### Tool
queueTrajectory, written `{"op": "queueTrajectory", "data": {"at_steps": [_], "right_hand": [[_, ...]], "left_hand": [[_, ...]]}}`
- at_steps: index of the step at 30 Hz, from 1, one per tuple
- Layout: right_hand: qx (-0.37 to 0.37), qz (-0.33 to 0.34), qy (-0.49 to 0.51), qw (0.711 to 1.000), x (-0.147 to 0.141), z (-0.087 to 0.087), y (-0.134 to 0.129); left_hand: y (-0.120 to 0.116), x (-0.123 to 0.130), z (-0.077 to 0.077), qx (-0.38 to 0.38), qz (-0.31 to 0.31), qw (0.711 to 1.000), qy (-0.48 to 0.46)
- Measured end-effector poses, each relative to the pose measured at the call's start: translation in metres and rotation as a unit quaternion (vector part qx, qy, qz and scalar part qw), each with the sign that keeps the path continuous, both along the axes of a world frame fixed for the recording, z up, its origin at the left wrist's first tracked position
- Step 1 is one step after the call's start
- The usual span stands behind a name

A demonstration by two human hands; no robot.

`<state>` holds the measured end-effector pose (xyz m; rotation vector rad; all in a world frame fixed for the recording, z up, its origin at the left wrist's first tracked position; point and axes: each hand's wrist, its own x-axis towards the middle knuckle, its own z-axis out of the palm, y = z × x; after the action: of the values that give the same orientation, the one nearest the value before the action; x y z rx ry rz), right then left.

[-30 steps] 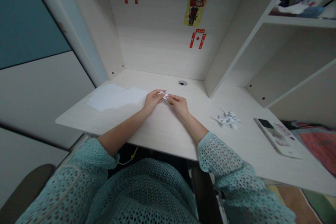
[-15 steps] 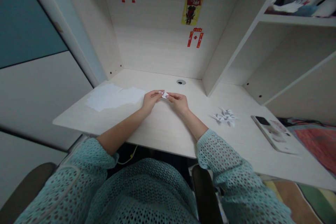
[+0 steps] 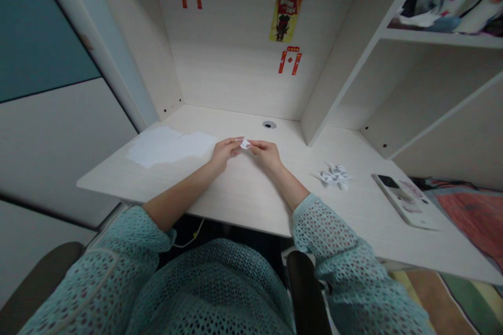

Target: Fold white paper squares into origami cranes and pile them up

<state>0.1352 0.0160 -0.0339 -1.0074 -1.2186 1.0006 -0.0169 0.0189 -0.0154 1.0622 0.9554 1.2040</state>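
A small folded white paper [image 3: 245, 144] is held between both hands above the middle of the desk. My left hand [image 3: 227, 149] pinches its left side with thumb and fingers. On its right side, my right hand [image 3: 266, 152] grips it the same way. Several loose white paper sheets [image 3: 165, 146] lie flat on the desk, left of my left hand. To the right of my right hand sits a cluster of folded white paper pieces [image 3: 335, 176].
The white desk [image 3: 243, 193] has a round cable hole [image 3: 269, 125] near its back panel. A phone [image 3: 404, 201] lies at the right. An upright divider [image 3: 334, 68] stands behind the paper cluster, and a chair armrest [image 3: 308, 293] is below the desk edge.
The camera view has shifted slightly. Both hands still hold the small paper, which shows at a slightly different angle between the fingertips.
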Motion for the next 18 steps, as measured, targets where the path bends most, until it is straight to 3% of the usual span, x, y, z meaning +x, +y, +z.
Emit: {"op": "queueTrajectory", "data": {"at_steps": [13,18], "right_hand": [[0.03,-0.005,-0.019,0.999,0.0048,0.0001,0.0017],[0.009,-0.023,-0.007,1.0,0.0062,0.0017,-0.0001]], "left_hand": [[0.0033,-0.0029,-0.0004,-0.014,-0.035,0.999,-0.021],[0.0018,-0.0023,0.0041,0.002,-0.032,0.999,-0.016]]}}
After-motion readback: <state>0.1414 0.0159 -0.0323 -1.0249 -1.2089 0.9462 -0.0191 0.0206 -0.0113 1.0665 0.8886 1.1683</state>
